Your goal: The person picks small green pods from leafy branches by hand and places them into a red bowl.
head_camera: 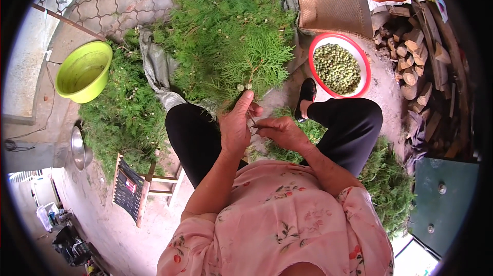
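Note:
My left hand [235, 125] grips a flat, scaly-leaved conifer sprig [256, 62], perhaps arborvitae, by its lower stems. Pale green cones [244, 87] show on it just above my thumb. My right hand [283, 133] is beside the left one, thumb and finger pinched on the thin stem end below it. Beyond both hands spreads a big heap of cut conifer branches [227, 18], partly on a grey plastic sheet [154, 68]. To the right of the heap, a white basin with a red rim [367, 66] holds many small green cones [336, 69].
At left are a lime-green tub [86, 72], a metal bowl [78, 149] and a small wooden folding chair [133, 191]. A woven basket [333, 2] stands behind the basin, stacked firewood [414, 60] at right. More branches [389, 187] lie near a dark green panel [446, 195].

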`<state>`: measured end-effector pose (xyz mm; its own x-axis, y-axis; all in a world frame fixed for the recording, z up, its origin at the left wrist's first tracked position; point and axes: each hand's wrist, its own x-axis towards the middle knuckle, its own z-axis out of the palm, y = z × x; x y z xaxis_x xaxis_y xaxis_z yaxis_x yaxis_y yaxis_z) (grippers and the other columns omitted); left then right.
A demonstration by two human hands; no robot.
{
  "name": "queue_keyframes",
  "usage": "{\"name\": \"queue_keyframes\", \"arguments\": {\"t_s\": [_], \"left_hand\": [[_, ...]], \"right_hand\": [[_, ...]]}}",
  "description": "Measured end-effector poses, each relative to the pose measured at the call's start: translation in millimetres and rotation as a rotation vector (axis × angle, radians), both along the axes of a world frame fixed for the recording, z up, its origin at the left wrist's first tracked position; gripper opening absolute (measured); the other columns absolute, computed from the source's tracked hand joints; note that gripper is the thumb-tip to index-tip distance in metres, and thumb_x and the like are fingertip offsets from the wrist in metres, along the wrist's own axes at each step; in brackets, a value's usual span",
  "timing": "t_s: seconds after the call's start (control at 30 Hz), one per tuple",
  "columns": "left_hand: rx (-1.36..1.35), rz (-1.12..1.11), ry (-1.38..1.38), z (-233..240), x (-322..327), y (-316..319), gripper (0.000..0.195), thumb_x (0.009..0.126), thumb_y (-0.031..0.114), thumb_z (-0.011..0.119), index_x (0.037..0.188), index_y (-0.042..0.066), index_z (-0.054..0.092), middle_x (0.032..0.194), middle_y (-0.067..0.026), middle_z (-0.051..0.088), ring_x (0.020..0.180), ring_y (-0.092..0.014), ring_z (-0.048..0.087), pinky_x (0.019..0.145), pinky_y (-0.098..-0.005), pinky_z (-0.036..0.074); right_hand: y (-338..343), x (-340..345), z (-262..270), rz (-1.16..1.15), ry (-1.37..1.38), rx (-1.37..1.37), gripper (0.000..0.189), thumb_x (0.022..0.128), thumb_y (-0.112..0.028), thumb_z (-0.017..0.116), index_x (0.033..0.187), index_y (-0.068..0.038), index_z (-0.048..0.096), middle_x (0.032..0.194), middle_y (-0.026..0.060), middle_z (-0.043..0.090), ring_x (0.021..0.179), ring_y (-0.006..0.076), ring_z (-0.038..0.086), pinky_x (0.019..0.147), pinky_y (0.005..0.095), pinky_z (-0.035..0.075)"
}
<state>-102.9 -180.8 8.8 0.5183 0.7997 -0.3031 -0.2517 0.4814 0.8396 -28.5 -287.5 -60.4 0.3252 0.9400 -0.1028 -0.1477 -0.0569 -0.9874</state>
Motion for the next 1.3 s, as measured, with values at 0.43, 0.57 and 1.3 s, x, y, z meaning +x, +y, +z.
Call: {"name": "queue_keyframes", "arguments": {"t_s": [0.43, 0.57, 1.3], "left_hand": [[0.185, -0.074, 0.112, -5.0, 3.4, -6.1, 0.02, 0.08, 0.018, 0.063, 0.085, -0.001, 0.059, 0.066, -0.0017, 0.054, 0.054, -0.009, 0.051, 0.048, -0.021, 0.038], [0.329, -0.099, 0.206, -7.8, 4.3, -6.7, 0.009, 0.079, 0.012, 0.061, 0.077, 0.004, 0.06, 0.065, 0.0027, 0.05, 0.051, -0.007, 0.041, 0.046, -0.0198, 0.032], [0.113, -0.281, 0.095, 5.8, 2.5, -1.2, 0.012, 0.077, 0.012, 0.062, 0.085, 0.003, 0.063, 0.07, 0.0039, 0.055, 0.057, -0.004, 0.043, 0.05, -0.0201, 0.033]], "right_hand": [[28.3, 21.8, 55.5, -0.419, -0.402, 0.23, 0.028, 0.075, -0.009, 0.066, 0.101, -0.002, 0.059, 0.081, 0.0008, 0.051, 0.074, 0.0077, 0.048, 0.066, 0.0205, 0.043], [32.2, 20.3, 48.5, -0.471, -0.299, 0.25, 0.022, 0.075, -0.008, 0.065, 0.095, -0.002, 0.06, 0.078, 0.0023, 0.053, 0.067, 0.008, 0.05, 0.059, 0.0206, 0.044], [19.9, 32.8, 46.6, -0.307, 0.818, 0.124, 0.017, 0.082, -0.02, 0.059, 0.085, -0.003, 0.059, 0.063, 0.0009, 0.052, 0.047, 0.0089, 0.045, 0.041, 0.0203, 0.034]]}}
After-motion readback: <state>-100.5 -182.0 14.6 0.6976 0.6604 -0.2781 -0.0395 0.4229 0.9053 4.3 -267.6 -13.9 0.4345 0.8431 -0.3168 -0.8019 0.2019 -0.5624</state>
